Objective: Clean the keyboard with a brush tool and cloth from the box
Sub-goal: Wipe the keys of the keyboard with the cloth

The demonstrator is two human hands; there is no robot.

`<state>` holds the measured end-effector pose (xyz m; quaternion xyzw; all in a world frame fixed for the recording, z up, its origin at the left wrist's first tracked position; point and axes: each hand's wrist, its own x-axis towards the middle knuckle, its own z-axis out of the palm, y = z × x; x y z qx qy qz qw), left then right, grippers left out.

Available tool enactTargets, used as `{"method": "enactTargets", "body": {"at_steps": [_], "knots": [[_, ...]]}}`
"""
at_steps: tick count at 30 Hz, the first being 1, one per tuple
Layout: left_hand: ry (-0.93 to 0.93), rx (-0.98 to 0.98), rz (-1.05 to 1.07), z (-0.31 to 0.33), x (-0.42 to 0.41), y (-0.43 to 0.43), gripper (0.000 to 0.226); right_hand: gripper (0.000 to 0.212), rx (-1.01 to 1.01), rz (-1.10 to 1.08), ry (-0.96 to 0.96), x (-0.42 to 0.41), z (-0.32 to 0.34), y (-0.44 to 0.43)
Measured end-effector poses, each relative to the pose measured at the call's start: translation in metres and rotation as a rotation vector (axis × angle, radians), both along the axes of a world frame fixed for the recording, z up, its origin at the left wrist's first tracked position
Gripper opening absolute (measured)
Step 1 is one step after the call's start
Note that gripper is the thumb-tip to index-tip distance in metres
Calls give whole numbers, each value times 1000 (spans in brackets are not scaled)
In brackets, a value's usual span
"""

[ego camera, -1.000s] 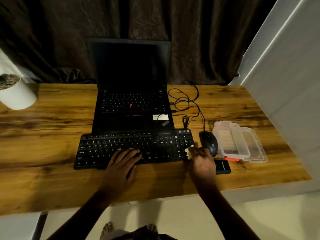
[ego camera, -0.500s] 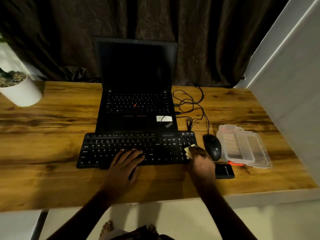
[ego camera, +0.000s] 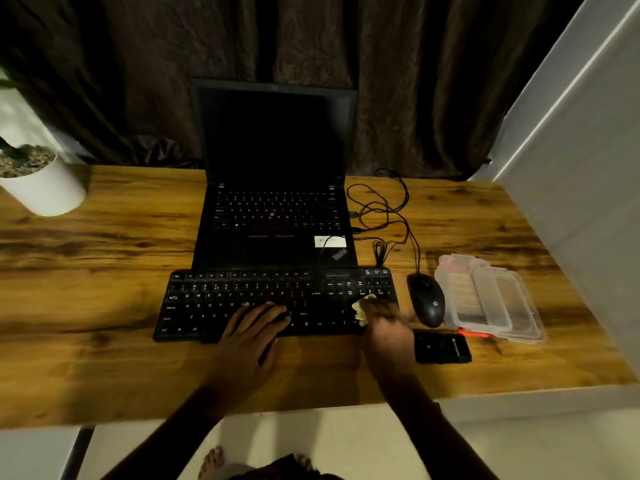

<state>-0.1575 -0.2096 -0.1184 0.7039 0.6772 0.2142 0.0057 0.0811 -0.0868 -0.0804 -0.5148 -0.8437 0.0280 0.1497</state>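
1 keyboard [ego camera: 242, 299] | 1 cloth [ego camera: 360, 308] at its 3 o'clock end, gripped by right hand [ego camera: 384, 327] | left hand [ego camera: 252, 327] flat on keys, fingers straight | 1 mouse [ego camera: 427, 301], 1 box [ego camera: 485, 296] beyond

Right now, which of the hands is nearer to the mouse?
Right. The right hand, gripping the cloth, is at the end of the keyboard beside the mouse; the left hand rests on its middle, farther away.

Dark curtain [ego camera: 398, 81], wooden desk [ego camera: 86, 306], pale floor [ego camera: 311, 434]
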Motion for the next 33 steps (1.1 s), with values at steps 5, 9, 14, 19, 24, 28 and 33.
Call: {"method": "enactTargets", "body": {"at_steps": [5,9,14,19,24,28,33], "knots": [[-1,-21,6,2,-1,-1,43,44,-13,-32,-10,17,0,6],[-4,-15,12,3,0,-1,43,31,15,-62,64,12,1,6],[-3,3,5,2,0,-1,43,30,68,54,40,1,-4,1],[-4,8,10,2,0,0,44,47,35,-91,13,26,7,10],[-5,33,8,0,0,0,46,38,20,-51,24,5,-7,1],[-1,35,12,-3,0,1,41,35,79,50,6,9,-10,5],[4,27,10,0,0,2,41,48,50,-74,7,16,5,7]]}}
